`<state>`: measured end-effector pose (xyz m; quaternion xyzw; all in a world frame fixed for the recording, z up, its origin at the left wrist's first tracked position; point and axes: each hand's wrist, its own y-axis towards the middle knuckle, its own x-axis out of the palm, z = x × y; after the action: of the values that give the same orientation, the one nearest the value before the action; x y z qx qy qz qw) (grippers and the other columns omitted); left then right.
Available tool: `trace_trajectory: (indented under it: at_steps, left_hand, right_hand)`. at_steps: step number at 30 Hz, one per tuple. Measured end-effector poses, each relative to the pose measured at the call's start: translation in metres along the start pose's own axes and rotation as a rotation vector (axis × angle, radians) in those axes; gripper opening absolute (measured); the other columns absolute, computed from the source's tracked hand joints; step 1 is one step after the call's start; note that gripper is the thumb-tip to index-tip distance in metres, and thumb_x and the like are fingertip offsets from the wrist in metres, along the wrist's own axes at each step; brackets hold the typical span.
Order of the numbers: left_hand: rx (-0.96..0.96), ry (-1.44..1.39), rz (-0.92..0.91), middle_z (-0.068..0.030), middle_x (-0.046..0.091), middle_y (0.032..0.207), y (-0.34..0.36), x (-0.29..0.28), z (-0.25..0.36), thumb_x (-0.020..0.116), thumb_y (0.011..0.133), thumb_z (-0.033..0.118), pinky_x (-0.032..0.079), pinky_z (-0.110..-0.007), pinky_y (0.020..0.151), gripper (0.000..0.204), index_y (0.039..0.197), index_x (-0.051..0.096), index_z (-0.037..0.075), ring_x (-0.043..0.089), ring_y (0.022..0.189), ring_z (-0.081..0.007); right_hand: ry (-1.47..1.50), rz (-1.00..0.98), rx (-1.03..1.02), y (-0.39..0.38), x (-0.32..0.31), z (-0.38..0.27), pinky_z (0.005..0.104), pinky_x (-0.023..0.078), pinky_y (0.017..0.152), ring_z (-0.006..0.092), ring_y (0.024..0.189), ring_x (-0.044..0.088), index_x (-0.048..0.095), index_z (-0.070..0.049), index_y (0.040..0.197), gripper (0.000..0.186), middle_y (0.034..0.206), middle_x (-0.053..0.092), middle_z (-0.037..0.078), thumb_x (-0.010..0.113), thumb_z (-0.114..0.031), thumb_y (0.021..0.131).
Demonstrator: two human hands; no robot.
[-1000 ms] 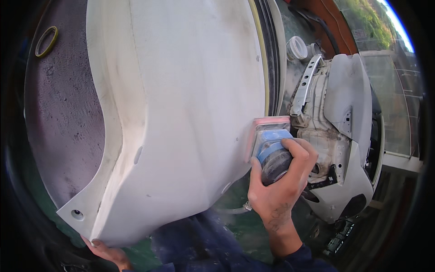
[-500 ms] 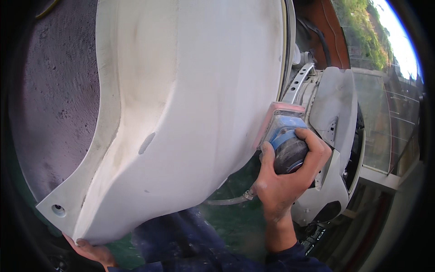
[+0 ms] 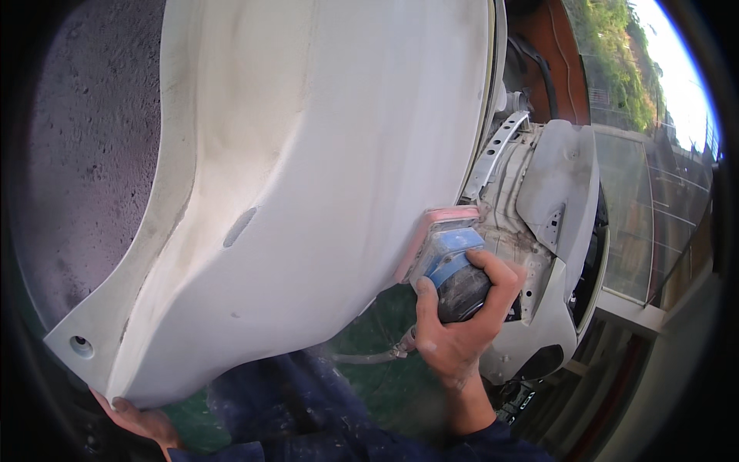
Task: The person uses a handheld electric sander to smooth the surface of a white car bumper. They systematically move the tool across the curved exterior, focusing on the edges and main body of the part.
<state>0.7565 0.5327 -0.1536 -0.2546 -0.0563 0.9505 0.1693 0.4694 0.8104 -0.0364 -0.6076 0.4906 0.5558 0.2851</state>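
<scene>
My right hand point(image 3: 466, 323) is wrapped round a power sander point(image 3: 454, 269) with a blue-and-black body and a pink pad. The pad's face lies against the right edge of a large whitish car body panel point(image 3: 346, 169), close to where that edge curves toward me. A grey hose point(image 3: 369, 358) runs leftward from beside my right hand, below the panel. At the panel's near-left corner, my left hand point(image 3: 138, 423) grips the tip, thumb on top and fingers mostly hidden beneath. A grey oval patch point(image 3: 240, 227) marks the panel's surface.
On the right stands a partly stripped car body point(image 3: 558, 185) with bare metal and a perforated silver bar point(image 3: 496, 154). Dark purplish, rough material point(image 3: 92, 154) shows left of the panel. Below lie the green floor point(image 3: 385, 323) and my dark blue clothing point(image 3: 292, 393).
My right hand has brought the sander nearer to me and leftward along the panel's right edge. The left hand keeps its hold on the corner; the whole view has shifted slightly.
</scene>
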Motion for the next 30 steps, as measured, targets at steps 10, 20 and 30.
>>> trace_trajectory:
  at_steps: [10,20,30]
  left_hand:
    - [0.07,-0.037,-0.001,-0.0216,0.054,0.146,0.004,-0.004,-0.007,0.042,0.109,0.061,0.045,-0.042,0.108,0.081,0.156,0.041,-0.005,0.057,0.13,-0.0316]
    - [0.043,-0.025,0.0,-0.0245,0.051,0.15,0.006,-0.003,-0.005,0.045,0.105,0.063,0.04,-0.046,0.113,0.087,0.157,0.039,-0.007,0.053,0.136,-0.0354]
    - [0.017,-0.095,-0.041,-0.0234,0.054,0.146,0.004,0.001,-0.004,0.05,0.103,0.068,0.042,-0.044,0.111,0.092,0.155,0.04,-0.007,0.056,0.132,-0.0333]
  right_hand:
    - [0.068,-0.055,-0.066,0.03,-0.006,-0.001,0.044,0.046,0.088,0.0348,0.1,0.053,0.056,-0.001,0.122,0.063,0.113,0.056,0.018,0.086,0.001,0.067]
    - [0.08,-0.041,-0.051,0.032,-0.005,-0.003,0.0396,0.043,0.097,0.0289,0.103,0.053,0.055,-0.001,0.121,0.058,0.11,0.052,0.015,0.081,-0.001,0.069]
    - [0.387,-0.186,-0.137,0.014,-0.01,-0.007,0.042,0.052,0.08,0.0338,0.095,0.059,0.057,-0.003,0.119,0.066,0.108,0.059,0.019,0.093,-0.005,0.064]
